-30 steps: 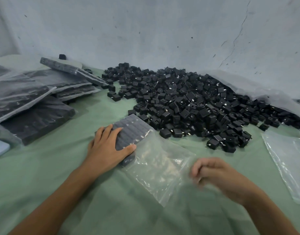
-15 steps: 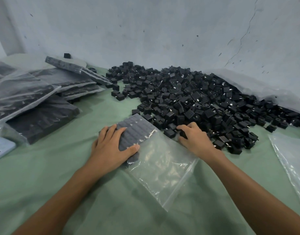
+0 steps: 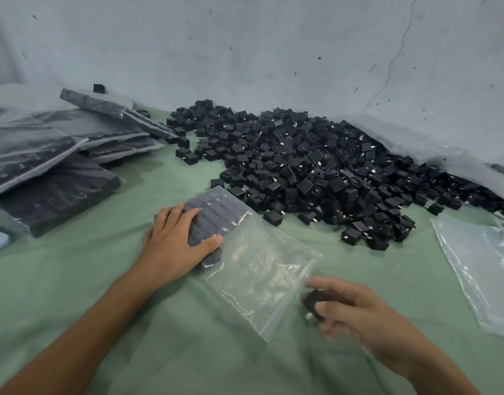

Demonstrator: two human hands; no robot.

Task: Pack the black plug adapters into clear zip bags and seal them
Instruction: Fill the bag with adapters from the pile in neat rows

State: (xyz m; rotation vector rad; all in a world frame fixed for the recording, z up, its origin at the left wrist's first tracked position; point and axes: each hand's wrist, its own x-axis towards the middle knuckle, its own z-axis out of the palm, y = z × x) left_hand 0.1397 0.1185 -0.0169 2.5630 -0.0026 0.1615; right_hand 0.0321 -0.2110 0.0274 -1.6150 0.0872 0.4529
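— Right hand point(image 3: 356, 312) pinches one black adapter point(image 3: 312, 305), just beside the near end of the zip bag point(image 3: 262, 269).
— And the left hand point(image 3: 174, 246)?
— Flat on the packed rows point(image 3: 216, 212) inside.
— So another goes in?
— Likely; half a second ago that hand was at the loose pile point(image 3: 316, 172) beyond. Plenty left.

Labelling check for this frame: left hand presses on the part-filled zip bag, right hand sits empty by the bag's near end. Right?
One error. The right hand is not empty: the head view shows it gripping a black adapter. The rest stands: the left hand presses on the part-filled zip bag, and the right hand is by the bag's near end.
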